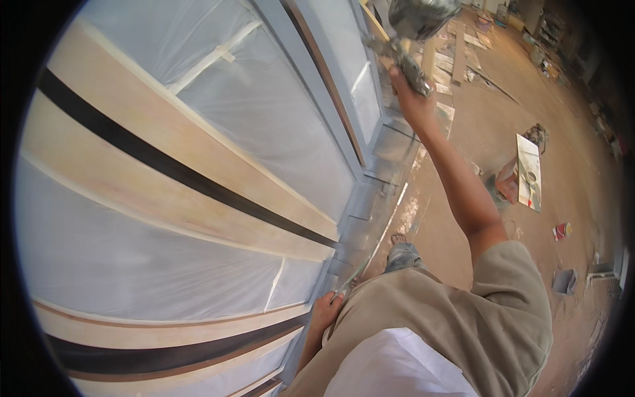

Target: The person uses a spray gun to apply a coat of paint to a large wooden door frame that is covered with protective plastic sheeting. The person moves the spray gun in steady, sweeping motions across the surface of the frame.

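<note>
My right hand [411, 99] is raised far out in front and grips the handle of a metal spray gun [409, 40], whose cup sits at the top of the picture. The gun hangs over the far end of a large door panel [198, 178] with pale wood bands, a black stripe and grey frame edges. Clear plastic sheeting [264, 119] taped with masking tape covers the panel's glass areas. Low down, my left hand [325, 311] rests on the panel's grey edge, fingers curled over it.
A brown dusty floor [569, 198] stretches to the right. On it lie a white board [529, 172], a small red can [561, 231], a grey block [564, 281] and wood offcuts [463, 53] at the far end. My sandalled foot [401, 248] stands beside the panel.
</note>
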`<state>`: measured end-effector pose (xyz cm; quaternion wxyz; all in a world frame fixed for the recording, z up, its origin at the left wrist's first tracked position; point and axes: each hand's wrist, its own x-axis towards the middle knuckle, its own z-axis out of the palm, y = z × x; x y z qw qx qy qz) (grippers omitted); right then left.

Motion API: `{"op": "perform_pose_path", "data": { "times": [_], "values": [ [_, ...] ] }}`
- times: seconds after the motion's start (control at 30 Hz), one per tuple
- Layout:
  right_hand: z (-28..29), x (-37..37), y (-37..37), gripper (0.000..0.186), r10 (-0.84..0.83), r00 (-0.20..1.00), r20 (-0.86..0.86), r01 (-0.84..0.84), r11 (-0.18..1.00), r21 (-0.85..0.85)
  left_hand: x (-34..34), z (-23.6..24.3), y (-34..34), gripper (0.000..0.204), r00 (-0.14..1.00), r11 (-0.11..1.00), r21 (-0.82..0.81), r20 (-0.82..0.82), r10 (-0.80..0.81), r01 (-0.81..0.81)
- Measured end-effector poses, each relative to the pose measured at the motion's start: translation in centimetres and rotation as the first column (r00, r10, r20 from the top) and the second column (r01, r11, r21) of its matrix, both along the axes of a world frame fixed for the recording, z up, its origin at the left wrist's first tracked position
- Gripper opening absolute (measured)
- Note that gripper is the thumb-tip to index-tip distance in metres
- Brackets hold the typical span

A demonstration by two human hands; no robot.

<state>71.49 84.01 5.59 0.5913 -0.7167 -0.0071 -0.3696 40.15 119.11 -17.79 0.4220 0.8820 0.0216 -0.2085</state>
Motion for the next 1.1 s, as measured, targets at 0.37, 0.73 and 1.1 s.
{"op": "perform_pose_path", "data": {
  "times": [0.37, 0.73, 1.1],
  "values": [
    [-13.3, 5.5, -11.3, 0.041, 0.312, 0.746, -0.589, -0.477, 0.867, -0.145, 5.9, 0.9, -12.3, 0.036, 0.963, 0.964, -0.06, 0.058, 0.262, -0.259],
    [8.1, 15.2, -5.7, 0.046, 0.799, 0.525, -0.293, -0.851, 0.503, -0.152, 7.0, 3.0, -27.8, 0.032, 0.893, 0.905, -0.05, 0.146, 0.426, -0.423],
    [27.8, 17.5, 0.6, 0.05, 0.855, 0.495, 0.158, -0.851, 0.513, -0.111, 6.8, 7.2, -32.2, 0.04, 0.68, 0.681, -0.028, 0.04, 0.732, -0.731]
  ]
}}
